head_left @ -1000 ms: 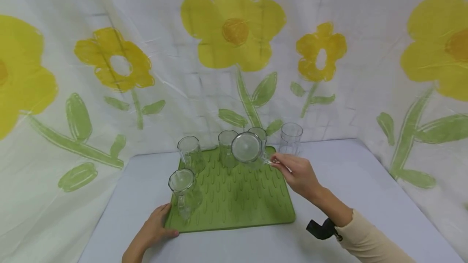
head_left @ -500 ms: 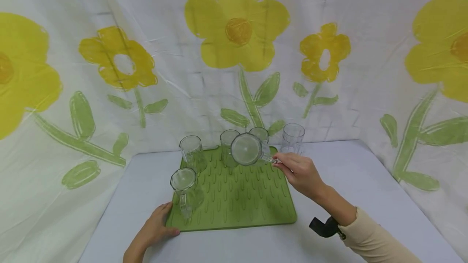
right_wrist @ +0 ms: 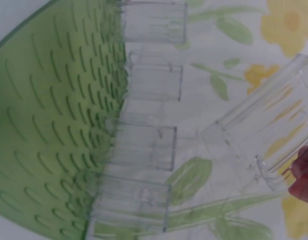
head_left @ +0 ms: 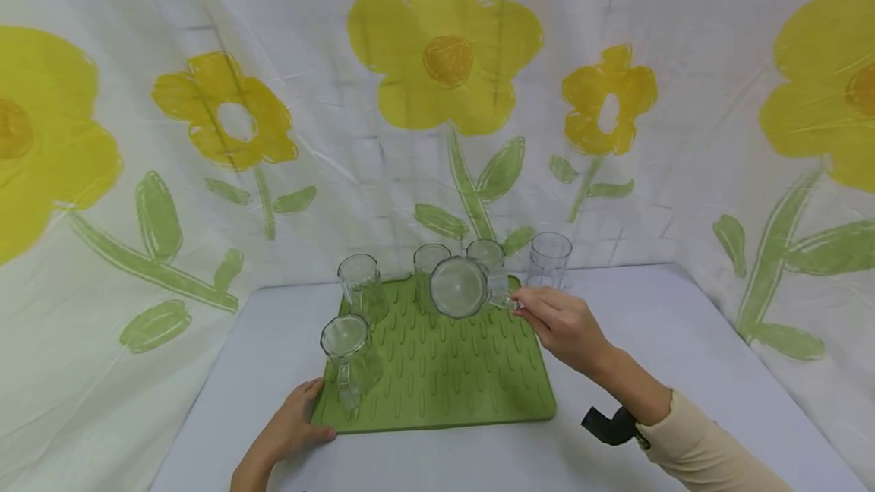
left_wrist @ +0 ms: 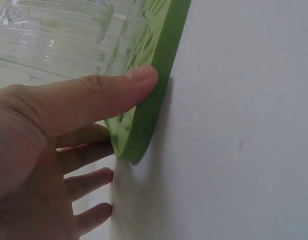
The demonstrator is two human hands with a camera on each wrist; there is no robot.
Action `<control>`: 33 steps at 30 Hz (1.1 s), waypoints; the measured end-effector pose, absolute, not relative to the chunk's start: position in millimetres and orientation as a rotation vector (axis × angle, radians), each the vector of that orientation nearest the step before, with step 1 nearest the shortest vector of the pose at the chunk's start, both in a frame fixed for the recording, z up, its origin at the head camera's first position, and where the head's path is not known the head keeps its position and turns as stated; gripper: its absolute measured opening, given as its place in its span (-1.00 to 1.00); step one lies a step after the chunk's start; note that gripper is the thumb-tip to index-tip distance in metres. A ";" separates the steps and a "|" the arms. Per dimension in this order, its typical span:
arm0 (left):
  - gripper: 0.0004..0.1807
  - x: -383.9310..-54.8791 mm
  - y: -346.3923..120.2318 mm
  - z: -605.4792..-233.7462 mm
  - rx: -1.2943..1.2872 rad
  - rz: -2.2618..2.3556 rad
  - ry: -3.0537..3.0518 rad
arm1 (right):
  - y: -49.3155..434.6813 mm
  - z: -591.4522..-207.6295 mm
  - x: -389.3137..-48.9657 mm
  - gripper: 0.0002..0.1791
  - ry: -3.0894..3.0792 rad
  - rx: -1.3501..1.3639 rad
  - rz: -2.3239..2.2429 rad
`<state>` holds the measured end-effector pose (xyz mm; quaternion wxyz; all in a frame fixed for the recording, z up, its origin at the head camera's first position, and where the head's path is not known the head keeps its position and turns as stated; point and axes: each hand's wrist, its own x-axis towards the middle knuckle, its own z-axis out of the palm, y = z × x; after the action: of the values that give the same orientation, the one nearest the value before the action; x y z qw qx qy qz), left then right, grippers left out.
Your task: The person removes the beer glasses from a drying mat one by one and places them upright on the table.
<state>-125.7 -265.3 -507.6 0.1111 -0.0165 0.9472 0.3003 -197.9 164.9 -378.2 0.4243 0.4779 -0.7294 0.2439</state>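
Observation:
In the head view, my right hand [head_left: 563,325] pinches the handle of a clear glass mug [head_left: 459,288], held tilted above the green ribbed drying mat [head_left: 465,370]. The right wrist view shows the same mug [right_wrist: 266,120] in the air, fingertips at its handle. My left hand [head_left: 294,420] holds the mat's front left corner. In the left wrist view its thumb [left_wrist: 109,95] lies over the front edge and its other fingers are spread past the left side. Closest to that hand on the mat stands another glass mug [head_left: 345,348].
Along the back stand several more glass mugs, among them one at back left [head_left: 358,287], one near the middle [head_left: 431,275] and one at the far right [head_left: 550,257]. A white-covered table [head_left: 629,317] carries the mat. Behind it hangs a flower-printed curtain [head_left: 328,165].
The mug in my right hand has come down slightly. My left hand has stayed at the mat's corner, and the head view has shifted a little.

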 end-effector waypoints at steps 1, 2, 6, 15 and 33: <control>0.15 -125.8 -265.1 -507.3 -0.048 0.877 2.783 | 164.9 -377.9 -197.9 -0.59 -1.822 1.198 0.605; 0.14 -125.7 -265.0 -506.9 -0.050 0.879 2.783 | 164.9 -377.6 -197.8 -0.59 -1.820 1.198 0.598; 0.13 -124.4 -265.2 -506.9 -0.055 0.872 2.787 | 164.7 -376.9 -198.1 -0.59 -1.791 1.207 0.577; 0.09 -124.5 -267.3 -503.9 -0.035 0.915 2.783 | 164.7 -375.0 -199.3 -0.64 -1.716 1.243 0.554; -0.33 -122.1 -277.6 -457.1 -0.218 1.197 3.108 | 165.3 -370.3 -196.5 -0.70 -1.650 1.265 0.475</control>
<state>-122.1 -277.6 -457.1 -0.0980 -0.0650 0.9267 0.3569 -196.5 165.3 -370.3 0.4831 0.5193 -0.6774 0.1950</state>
